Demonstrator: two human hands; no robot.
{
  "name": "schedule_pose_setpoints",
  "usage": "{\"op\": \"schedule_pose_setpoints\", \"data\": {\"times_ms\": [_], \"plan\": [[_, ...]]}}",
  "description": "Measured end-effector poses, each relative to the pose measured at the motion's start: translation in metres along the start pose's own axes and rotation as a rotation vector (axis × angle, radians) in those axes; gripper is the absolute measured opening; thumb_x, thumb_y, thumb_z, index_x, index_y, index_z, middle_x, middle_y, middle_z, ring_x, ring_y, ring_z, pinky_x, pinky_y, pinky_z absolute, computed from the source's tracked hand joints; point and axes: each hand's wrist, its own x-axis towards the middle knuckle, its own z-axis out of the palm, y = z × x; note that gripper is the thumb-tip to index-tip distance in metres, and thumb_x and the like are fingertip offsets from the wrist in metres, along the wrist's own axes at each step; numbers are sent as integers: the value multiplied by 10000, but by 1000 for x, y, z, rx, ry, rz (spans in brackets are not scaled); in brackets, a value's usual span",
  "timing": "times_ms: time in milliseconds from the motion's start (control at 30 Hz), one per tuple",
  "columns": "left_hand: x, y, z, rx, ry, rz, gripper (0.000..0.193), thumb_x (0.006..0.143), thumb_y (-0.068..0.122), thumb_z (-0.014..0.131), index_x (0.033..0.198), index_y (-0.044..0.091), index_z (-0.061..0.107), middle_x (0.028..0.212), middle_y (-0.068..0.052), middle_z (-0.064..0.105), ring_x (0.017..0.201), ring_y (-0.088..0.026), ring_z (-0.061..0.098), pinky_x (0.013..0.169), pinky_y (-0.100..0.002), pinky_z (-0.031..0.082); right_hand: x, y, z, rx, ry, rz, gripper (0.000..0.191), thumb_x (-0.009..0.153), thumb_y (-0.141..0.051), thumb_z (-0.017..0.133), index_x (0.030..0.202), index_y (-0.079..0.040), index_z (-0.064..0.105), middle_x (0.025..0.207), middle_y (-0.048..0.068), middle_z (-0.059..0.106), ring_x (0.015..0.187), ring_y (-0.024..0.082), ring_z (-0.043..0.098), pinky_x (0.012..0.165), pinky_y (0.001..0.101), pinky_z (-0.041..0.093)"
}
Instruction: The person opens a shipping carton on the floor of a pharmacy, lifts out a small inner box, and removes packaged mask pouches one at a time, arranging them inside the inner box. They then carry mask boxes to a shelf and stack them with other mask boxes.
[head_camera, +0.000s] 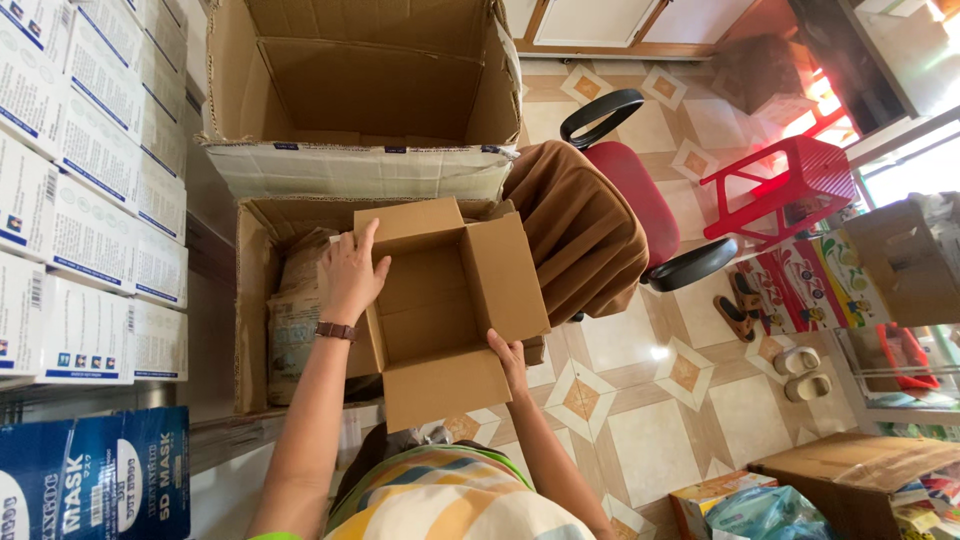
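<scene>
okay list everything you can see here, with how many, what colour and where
small carton: one, brown, open and empty, centre, held
big cartons: two, brown, open, behind it
flat boxes: many, white and blue, stacked at left
office chair: one, red, brown cloth draped over it
stool: one, red, upper right
sandals: two pairs, on the tiled floor at right
left hand: on the carton's left wall, brown wristband
right hand: at the carton's near right corner
</scene>
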Motion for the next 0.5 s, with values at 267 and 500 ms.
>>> {"op": "schedule_pose_setpoints", "data": {"times_ms": [267, 500], "plan": [[-2, -10, 9, -100, 48, 17, 768, 955, 334, 709, 1614, 217, 334, 1311, -189, 556, 1248, -391, 514, 1081, -587, 364, 3, 4, -2, -35, 74, 92, 494, 875, -271, 770, 1269, -48, 572, 1092, 46, 635, 939, 138, 618, 755, 310, 532], [-10, -32, 16, -244, 234, 126, 690, 1019, 332, 692, 1609, 163, 377, 1481, -162, 513, 1473, -421, 400, 1192, -575, 341, 12, 10, -16, -188, 89, 100, 590, 889, -361, 755, 1332, -18, 569, 1185, 59, 650, 1057, 154, 609, 873, 306, 504]]}}
